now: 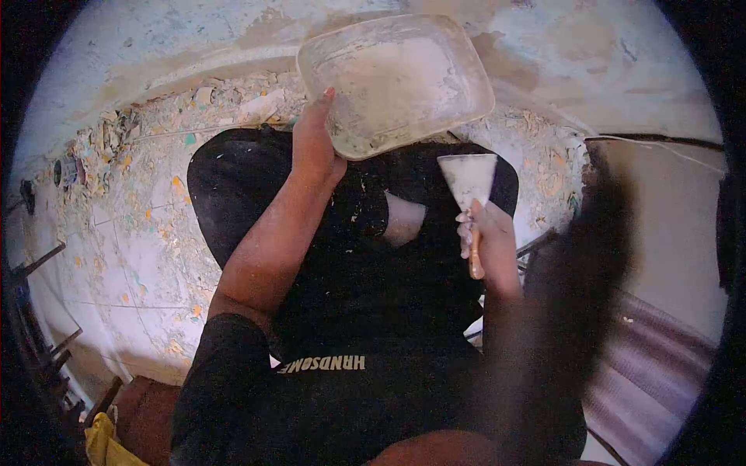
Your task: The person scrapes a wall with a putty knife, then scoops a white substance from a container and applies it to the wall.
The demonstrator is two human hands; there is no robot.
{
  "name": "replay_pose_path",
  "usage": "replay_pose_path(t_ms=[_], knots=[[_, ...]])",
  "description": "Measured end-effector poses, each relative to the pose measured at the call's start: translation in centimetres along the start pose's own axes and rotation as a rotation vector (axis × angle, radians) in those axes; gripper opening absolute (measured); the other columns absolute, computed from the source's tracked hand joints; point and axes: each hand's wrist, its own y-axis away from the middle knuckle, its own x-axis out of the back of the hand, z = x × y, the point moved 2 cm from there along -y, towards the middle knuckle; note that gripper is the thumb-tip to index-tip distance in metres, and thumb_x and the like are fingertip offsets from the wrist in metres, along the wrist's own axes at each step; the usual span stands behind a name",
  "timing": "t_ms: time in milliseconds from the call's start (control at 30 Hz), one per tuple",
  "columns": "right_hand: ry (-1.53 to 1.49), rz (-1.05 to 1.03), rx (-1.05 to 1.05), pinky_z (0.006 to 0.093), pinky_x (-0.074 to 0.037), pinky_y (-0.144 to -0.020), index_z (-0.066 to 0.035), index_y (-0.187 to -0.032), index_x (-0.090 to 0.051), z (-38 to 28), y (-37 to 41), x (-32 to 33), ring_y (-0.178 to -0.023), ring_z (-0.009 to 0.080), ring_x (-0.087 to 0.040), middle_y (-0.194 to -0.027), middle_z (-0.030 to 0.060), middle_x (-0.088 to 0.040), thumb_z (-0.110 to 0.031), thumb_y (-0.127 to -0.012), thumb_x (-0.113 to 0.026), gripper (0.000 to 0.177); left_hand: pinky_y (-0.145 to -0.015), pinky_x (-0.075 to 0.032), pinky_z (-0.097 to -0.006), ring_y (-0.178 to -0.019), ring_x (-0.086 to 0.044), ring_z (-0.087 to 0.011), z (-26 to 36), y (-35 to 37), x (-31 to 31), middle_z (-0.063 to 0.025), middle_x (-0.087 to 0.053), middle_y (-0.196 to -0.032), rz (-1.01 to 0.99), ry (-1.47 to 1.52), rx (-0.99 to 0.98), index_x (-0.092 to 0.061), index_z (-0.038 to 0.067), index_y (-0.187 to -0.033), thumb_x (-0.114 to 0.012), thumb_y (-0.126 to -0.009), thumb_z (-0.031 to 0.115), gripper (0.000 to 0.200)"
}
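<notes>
L hand (315,144) w/ tray (396,85), fingers hidden

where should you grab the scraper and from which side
Best by the wooden handle, coming from the wearer's side: the handle points back toward the body, while the wide, coated blade flares away. The right hand already grips near where they meet, which looks sensible.
</notes>
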Motion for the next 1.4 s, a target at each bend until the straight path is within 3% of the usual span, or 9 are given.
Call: replay_pose_path(t_ms=[167, 233, 267, 300, 367, 500, 567, 667, 1400], knots=[[0.048, -0.034, 0.261, 0.0241, -0.043, -0.048, -0.001, -0.099, -0.066, -2.5, -0.5, 0.6, -0.052, 0.0095, -0.052, -0.067, 0.0023, -0.058, -0.031, -0.104, -0.054, 0.033, -0.100, -0.049, -0.0468, -0.117, -0.059, -0.0316, -0.6, 1.0, -0.8, -0.0172, -0.056, -0.132, -0.062, -0.095, -0.097, -0.046, 0.000, -0.138, -0.060, -0.097, 0.025, 0.051], [0.403, 0.043, 0.300, 0.0248, -0.043, -0.049, -0.001, -0.100, -0.066, -3.8, -0.9, -0.2, -0.053, 0.0075, -0.053, -0.065, 0.0007, -0.057, -0.031, -0.104, -0.053, 0.034, -0.099, -0.050, -0.0453, -0.114, -0.061, -0.0293, -1.0, 0.9, -0.5, -0.0170, -0.058, -0.128, -0.082, -0.280, -0.177, -0.050, 0.000, -0.134, -0.064, -0.095, 0.021, 0.047], [0.559, 0.085, 0.326, 0.0339, -0.046, -0.053, 0.000, -0.097, -0.064, -4.8, -0.8, -0.8, -0.055, 0.0201, -0.060, -0.064, 0.0086, -0.061, -0.028, -0.103, -0.054, 0.031, -0.099, -0.050, -0.0453, -0.114, -0.061, -0.0293, -1.1, 0.9, -0.5, -0.0170, -0.058, -0.128, -0.086, -0.281, -0.178, -0.050, 0.000, -0.134, -0.064, -0.095, 0.021, 0.047], [0.558, 0.087, 0.327, 0.0339, -0.046, -0.053, 0.000, -0.097, -0.064, -4.7, -1.2, -0.8, -0.055, 0.0201, -0.060, -0.064, 0.0086, -0.061, -0.028, -0.103, -0.054, 0.031, -0.098, -0.050, -0.0433, -0.114, -0.061, -0.0281, -1.2, 0.8, -0.5, -0.0167, -0.059, -0.127, -0.099, -0.243, -0.188, -0.051, -0.001, -0.133, -0.066, -0.094, 0.019, 0.047], [0.932, 0.171, 0.460, 0.0286, -0.043, -0.049, -0.001, -0.086, -0.061, -4.6, -2.2, -1.0, -0.051, 0.0114, -0.055, -0.060, 0.0043, -0.058, -0.023, -0.102, -0.056, 0.028, -0.096, -0.051, -0.0413, -0.113, -0.061, -0.0269, -1.2, 0.9, -0.4, -0.0164, -0.061, -0.125, -0.113, -0.207, -0.198, -0.052, -0.002, -0.132, -0.067, -0.092, 0.018, 0.046], [1.104, 0.179, 0.551, 0.0314, -0.043, -0.048, 0.001, -0.084, -0.060, -4.9, -2.3, -2.0, -0.049, 0.0136, -0.057, -0.058, 0.0081, -0.059, -0.022, -0.101, -0.056, 0.029, -0.093, -0.047, -0.0341, -0.106, -0.061, -0.0201, -0.9, 1.7, -0.7, -0.0149, -0.064, -0.118, -0.115, -0.391, -0.359, -0.053, -0.003, -0.128, -0.065, -0.094, 0.014, 0.040], [0.874, 0.063, 0.362, 0.0514, -0.048, -0.068, 0.003, -0.086, -0.062, -5.6, -1.7, -3.1, -0.083, 0.0490, -0.061, -0.080, 0.0285, -0.062, -0.024, -0.099, -0.055, 0.030, -0.092, -0.047, -0.0339, -0.106, -0.061, -0.0196, -0.7, 1.6, -0.8, -0.0147, -0.064, -0.118, -0.120, -0.406, -0.385, -0.053, -0.004, -0.128, -0.066, -0.094, 0.014, 0.040], [0.882, -0.058, 0.379, 0.0522, -0.048, -0.069, 0.003, -0.087, -0.062, -6.0, -1.3, -4.4, -0.085, 0.0495, -0.061, -0.082, 0.0289, -0.062, -0.024, -0.098, -0.056, 0.030, -0.093, -0.047, -0.0330, -0.106, -0.061, -0.0199, -0.9, 1.5, -0.8, -0.0147, -0.064, -0.116, -0.128, -0.413, -0.407, -0.054, -0.005, -0.126, -0.068, -0.092, 0.011, 0.040], [1.247, -0.053, 0.435, 0.0559, -0.050, -0.080, 0.001, -0.091, -0.063, -6.3, -1.3, -7.4, -0.091, 0.0487, -0.062, -0.088, 0.0286, -0.064, -0.018, -0.096, -0.052, 0.022, -0.089, -0.052, -0.0339, -0.101, -0.065, -0.0205, -1.2, 1.8, -0.5, -0.0167, -0.067, -0.111, -0.101, -0.561, -0.507, -0.055, -0.007, -0.127, -0.074, -0.089, 0.011, 0.046]])
